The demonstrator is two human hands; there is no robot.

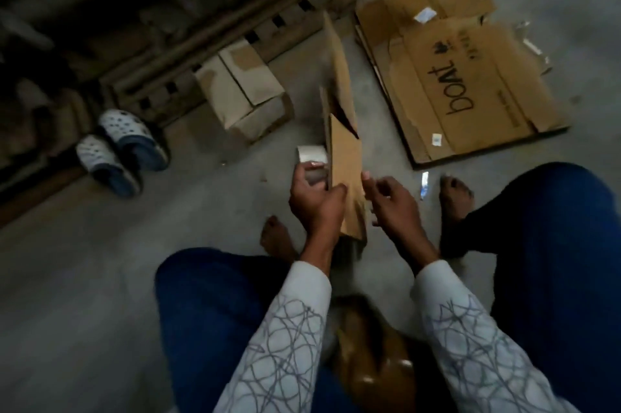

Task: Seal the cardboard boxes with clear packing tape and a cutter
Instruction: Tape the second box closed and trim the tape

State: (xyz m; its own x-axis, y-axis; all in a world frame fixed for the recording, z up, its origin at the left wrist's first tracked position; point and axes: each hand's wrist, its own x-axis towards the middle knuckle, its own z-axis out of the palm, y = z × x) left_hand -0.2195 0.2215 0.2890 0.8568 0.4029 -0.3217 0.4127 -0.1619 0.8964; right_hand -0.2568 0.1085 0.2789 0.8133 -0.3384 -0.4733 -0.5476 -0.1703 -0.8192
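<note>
A roll of clear tape [311,160] is being gripped by the left hand [316,202], with its thumb being pressed against the left face of the cardboard box [342,150]. The right hand [393,204] is being held just beside the box's right edge with its fingers curled; whether a tape end is being pinched cannot be told. The box is being stood on edge on the floor [84,261] between the bare feet, its flaps gaping, and no tape is being shown on it, so this one is judged barely begun. Closed boxes [242,90] are lying far left, seemingly finished. Flattened cartons [470,76] are lying far right, judged to be awaiting assembly and sealing. No cutter is being made out.
</note>
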